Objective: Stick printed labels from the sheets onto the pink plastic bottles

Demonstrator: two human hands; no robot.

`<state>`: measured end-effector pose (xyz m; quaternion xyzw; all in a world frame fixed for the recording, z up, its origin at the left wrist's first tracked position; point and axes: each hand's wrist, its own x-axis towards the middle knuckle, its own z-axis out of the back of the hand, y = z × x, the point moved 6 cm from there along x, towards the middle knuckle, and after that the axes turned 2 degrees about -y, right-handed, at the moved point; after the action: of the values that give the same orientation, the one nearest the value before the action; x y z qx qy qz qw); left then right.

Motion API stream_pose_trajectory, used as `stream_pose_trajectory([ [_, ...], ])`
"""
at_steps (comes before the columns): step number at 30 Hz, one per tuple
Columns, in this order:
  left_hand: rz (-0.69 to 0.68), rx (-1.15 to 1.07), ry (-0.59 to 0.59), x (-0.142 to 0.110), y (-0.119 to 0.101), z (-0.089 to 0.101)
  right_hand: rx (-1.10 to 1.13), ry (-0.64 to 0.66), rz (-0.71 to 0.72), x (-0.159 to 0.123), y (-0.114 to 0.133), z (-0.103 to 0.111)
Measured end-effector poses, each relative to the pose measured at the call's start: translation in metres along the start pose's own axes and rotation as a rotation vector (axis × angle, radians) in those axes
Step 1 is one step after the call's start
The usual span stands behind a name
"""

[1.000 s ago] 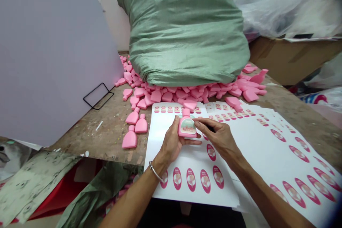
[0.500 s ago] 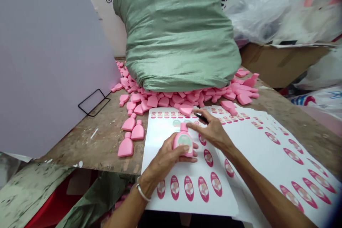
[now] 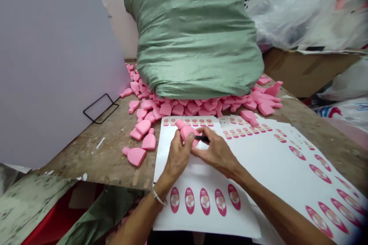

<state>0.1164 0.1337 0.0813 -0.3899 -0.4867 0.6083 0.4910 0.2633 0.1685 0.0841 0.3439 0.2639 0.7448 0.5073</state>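
Note:
My left hand (image 3: 177, 157) is closed around a small pink bottle (image 3: 184, 131), which is tilted with its cap pointing up and left. My right hand (image 3: 216, 152) pinches a thin black tool (image 3: 201, 138) against the bottle's side. Both hands hover over a white sticker sheet (image 3: 201, 183) with a row of oval pink labels (image 3: 204, 201) near its front edge. More sticker sheets (image 3: 290, 153) fan out to the right.
A big green woven sack (image 3: 195, 34) stands at the back on a heap of pink bottles (image 3: 201, 105). A few loose pink bottles (image 3: 136, 155) lie left of the sheet on the worn wooden table (image 3: 115, 149). A grey board (image 3: 54, 57) leans on a black wire stand (image 3: 100, 108).
The bottle has been turned from label-up to tilted with its plain side showing. My right hand has come back to it with the black tool. The loose bottles at the left have shifted.

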Motion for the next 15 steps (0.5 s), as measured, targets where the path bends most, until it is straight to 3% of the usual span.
stream_pose_trajectory([
  [3,0.07,-0.207,0.022,-0.001,0.004,-0.011,0.02,0.065,-0.048,-0.011,-0.012,0.0],
  [5,0.16,-0.311,0.094,-0.003,0.013,-0.014,-0.145,-0.012,-0.07,-0.009,-0.031,0.004],
  [8,0.252,-0.305,0.171,-0.006,0.033,-0.015,-0.372,-0.058,0.043,-0.003,-0.045,-0.004],
  [11,0.218,-0.289,0.184,-0.005,0.048,-0.018,-0.453,-0.088,0.161,-0.003,-0.045,-0.015],
  [15,0.169,-0.282,0.179,-0.003,0.053,-0.022,-0.483,-0.096,0.201,-0.006,-0.041,-0.017],
])
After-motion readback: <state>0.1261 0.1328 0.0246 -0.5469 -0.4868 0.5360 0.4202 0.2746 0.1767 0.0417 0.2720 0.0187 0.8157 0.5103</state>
